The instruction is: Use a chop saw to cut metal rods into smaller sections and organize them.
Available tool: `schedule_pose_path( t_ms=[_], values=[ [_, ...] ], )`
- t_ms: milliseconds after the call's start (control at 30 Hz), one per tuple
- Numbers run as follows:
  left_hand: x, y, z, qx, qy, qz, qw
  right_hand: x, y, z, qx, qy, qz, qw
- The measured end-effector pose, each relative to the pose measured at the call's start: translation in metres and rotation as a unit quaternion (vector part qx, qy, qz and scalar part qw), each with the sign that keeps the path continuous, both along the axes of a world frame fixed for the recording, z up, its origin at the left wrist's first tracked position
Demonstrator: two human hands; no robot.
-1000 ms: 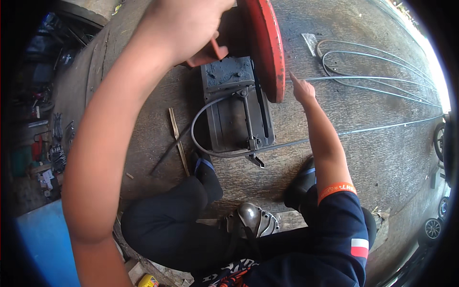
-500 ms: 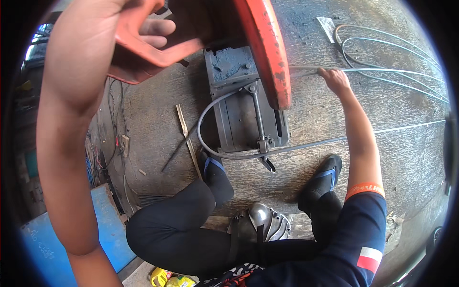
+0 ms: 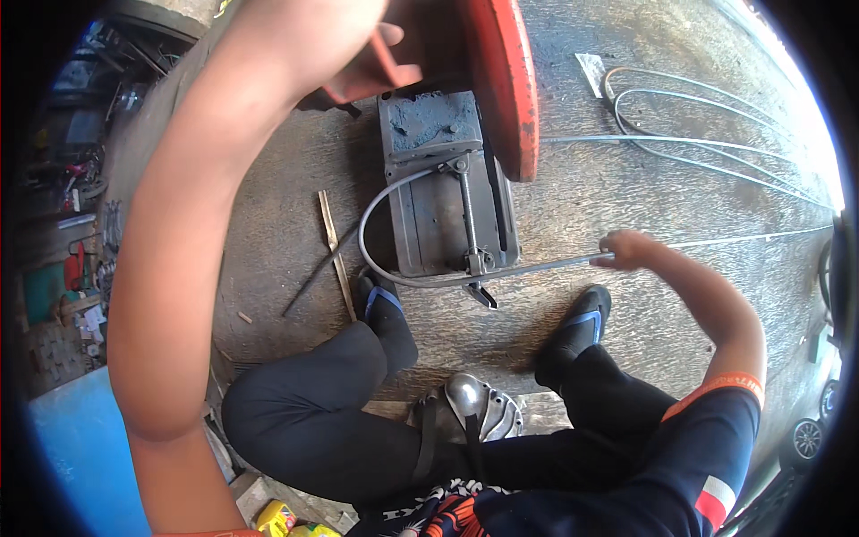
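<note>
My left hand is wrapped round the handle of a red cut-off saw at the top; part of the hand is outside the picture. The saw's worn red guard stands over its grey metal base, which has a screw clamp. A grey metal rod bends in a loop over the base and runs off to the right. My right hand has its fingers closed round this rod, right of the base. Farther up, a second straight rod reaches in under the guard.
Long coiled rods lie at the far right by a pale scrap. A split wooden strip lies left of the base. My sandalled feet flank it. A shiny metal casing sits between my legs; a blue panel is at left.
My right hand has let go of the farther rod and come nearer to me, onto the bent rod. My left hand stays on the saw handle and appears farther right as the view shifts.
</note>
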State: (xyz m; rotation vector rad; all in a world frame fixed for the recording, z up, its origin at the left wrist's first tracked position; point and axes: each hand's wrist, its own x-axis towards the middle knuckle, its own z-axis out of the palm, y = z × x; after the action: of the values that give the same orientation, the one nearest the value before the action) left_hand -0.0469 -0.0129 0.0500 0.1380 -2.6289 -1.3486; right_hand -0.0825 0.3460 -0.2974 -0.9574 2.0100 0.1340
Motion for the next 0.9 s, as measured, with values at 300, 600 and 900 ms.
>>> schedule_pose_path(
  t_ms=[300,600,900],
  values=[
    [0.001,-0.015,0.001,-0.143,0.021,0.019,0.989,0.031,-0.009,-0.015,-0.020,0.045,-0.023,0.999],
    [-0.009,-0.013,-0.013,-0.195,0.097,0.098,0.971,0.035,-0.005,0.003,-0.065,0.107,-0.036,0.991],
    [-0.005,-0.008,0.007,-0.080,0.003,0.026,0.996,0.048,-0.030,-0.003,-0.083,0.088,-0.008,0.993]
  ],
)
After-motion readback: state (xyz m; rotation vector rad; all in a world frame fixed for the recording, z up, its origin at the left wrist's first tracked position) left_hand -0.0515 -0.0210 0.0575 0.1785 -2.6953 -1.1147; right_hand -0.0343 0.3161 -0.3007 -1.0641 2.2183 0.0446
